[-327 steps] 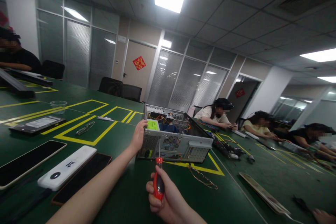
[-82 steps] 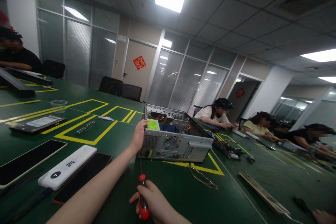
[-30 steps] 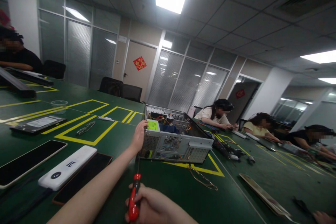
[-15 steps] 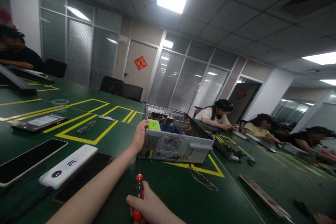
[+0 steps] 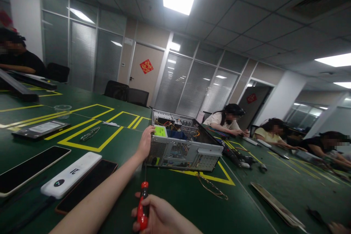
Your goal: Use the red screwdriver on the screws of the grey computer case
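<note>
An open computer case (image 5: 189, 153) lies on the table ahead, its back panel facing me and wires showing inside. My left hand (image 5: 146, 143) grips its left corner, the fingers bent over the top edge beside a bright green label (image 5: 160, 131). My right hand (image 5: 157, 210) is closed around the red and black handle of a screwdriver (image 5: 143, 204). The thin shaft points away from me, toward the lower left corner of the back panel. Whether its tip sits in a screw is too small to tell.
On the left lie a hard drive (image 5: 41, 129), a phone (image 5: 33, 168), a white power bank (image 5: 71, 175) and a dark phone (image 5: 87, 184). A clear plastic cup (image 5: 62, 111) stands farther back. Eyeglasses (image 5: 212, 187) lie near the case. Several people sit around the table.
My right hand's fingers and thumb have shifted around the screwdriver handle, which has turned to show more red. The case and my left hand look unmoved.
</note>
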`<action>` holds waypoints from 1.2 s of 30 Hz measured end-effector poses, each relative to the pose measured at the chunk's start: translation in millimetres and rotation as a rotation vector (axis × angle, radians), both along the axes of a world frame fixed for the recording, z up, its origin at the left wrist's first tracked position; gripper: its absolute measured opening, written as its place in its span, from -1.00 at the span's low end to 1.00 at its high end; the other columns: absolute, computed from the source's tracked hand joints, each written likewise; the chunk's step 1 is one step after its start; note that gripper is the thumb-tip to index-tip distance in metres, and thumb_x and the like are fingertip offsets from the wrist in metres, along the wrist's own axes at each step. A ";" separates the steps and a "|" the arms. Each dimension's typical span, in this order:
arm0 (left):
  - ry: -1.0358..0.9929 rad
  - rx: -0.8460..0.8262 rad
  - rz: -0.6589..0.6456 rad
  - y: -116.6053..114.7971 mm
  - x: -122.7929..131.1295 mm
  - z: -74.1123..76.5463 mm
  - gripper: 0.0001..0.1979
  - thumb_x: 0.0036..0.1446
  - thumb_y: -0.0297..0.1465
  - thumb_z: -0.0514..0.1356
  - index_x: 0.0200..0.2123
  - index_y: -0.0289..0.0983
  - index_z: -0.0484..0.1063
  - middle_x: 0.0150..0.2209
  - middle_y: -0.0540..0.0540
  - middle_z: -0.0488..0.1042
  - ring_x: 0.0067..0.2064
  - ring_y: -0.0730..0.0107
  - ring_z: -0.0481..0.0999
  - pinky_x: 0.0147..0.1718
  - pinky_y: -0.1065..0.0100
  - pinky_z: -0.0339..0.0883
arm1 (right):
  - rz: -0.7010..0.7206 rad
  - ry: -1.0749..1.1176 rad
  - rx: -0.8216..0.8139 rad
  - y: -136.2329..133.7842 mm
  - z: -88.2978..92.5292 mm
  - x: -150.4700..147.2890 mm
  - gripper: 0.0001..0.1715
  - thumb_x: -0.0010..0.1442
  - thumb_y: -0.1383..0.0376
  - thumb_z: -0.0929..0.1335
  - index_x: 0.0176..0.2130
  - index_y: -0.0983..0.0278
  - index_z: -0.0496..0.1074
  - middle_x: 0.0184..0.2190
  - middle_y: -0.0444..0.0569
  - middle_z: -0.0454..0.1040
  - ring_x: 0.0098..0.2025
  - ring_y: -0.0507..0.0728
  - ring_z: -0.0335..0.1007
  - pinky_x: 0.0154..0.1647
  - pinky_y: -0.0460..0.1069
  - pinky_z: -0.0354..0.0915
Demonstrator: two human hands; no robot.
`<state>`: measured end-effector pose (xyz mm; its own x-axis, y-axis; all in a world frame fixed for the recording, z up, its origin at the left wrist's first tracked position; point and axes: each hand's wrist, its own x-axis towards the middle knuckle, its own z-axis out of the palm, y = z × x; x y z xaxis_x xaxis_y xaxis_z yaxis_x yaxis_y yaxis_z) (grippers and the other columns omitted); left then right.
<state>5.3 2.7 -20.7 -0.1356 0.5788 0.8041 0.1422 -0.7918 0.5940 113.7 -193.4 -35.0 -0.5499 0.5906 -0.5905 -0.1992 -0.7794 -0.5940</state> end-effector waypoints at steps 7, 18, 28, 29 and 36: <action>0.004 0.003 0.001 -0.7 0.0 0.1 -0.51 0.43 -0.11 -0.21 -0.11 -0.19 0.44 0.11 -0.19 0.49 0.24 0.20 0.40 0.30 0.03 0.22 | -0.243 0.012 -0.172 -16.2 15.6 4.5 -0.29 0.44 -0.09 0.10 -0.44 0.33 0.38 -0.73 -0.26 0.15 -0.77 -0.14 -0.03 -0.76 -0.26 -0.21; 0.017 0.008 -0.004 -0.9 -0.5 1.5 -0.52 0.43 -0.10 -0.20 -0.10 -0.19 0.44 0.10 -0.19 0.50 0.25 0.20 0.39 0.30 0.05 0.22 | -0.405 0.079 -0.207 -17.2 21.3 2.5 -0.38 0.48 0.06 0.10 -0.40 0.35 0.41 -0.59 -0.13 0.33 -0.69 -0.11 0.12 -0.71 -0.26 -0.13; 0.029 0.000 0.010 -0.1 -0.6 0.4 -0.50 0.43 -0.10 -0.22 -0.09 -0.19 0.44 0.11 -0.18 0.49 0.26 0.22 0.39 0.31 0.06 0.21 | -0.385 0.063 -0.202 -19.8 30.0 0.9 -0.35 0.48 0.05 0.14 -0.56 0.31 0.25 -0.67 -0.27 0.11 -0.73 -0.20 -0.15 -0.74 -0.29 -0.34; 0.027 0.001 0.011 -0.2 -0.7 0.4 -0.50 0.43 -0.09 -0.22 -0.09 -0.19 0.44 0.11 -0.19 0.49 0.26 0.22 0.39 0.31 0.06 0.21 | -0.412 0.088 -0.205 -19.9 31.0 -0.2 -0.35 0.49 0.08 0.11 -0.54 0.32 0.26 -0.66 -0.26 0.14 -0.73 -0.20 -0.12 -0.74 -0.29 -0.34; 0.021 0.002 0.003 0.0 -0.7 0.4 -0.50 0.43 -0.09 -0.21 -0.11 -0.19 0.44 0.11 -0.19 0.50 0.26 0.20 0.39 0.32 0.05 0.21 | -0.447 0.086 -0.172 -21.3 33.0 -3.6 -0.56 0.45 0.20 0.20 -0.44 0.32 0.28 -0.62 -0.26 0.21 -0.72 -0.19 -0.08 -0.73 -0.28 -0.32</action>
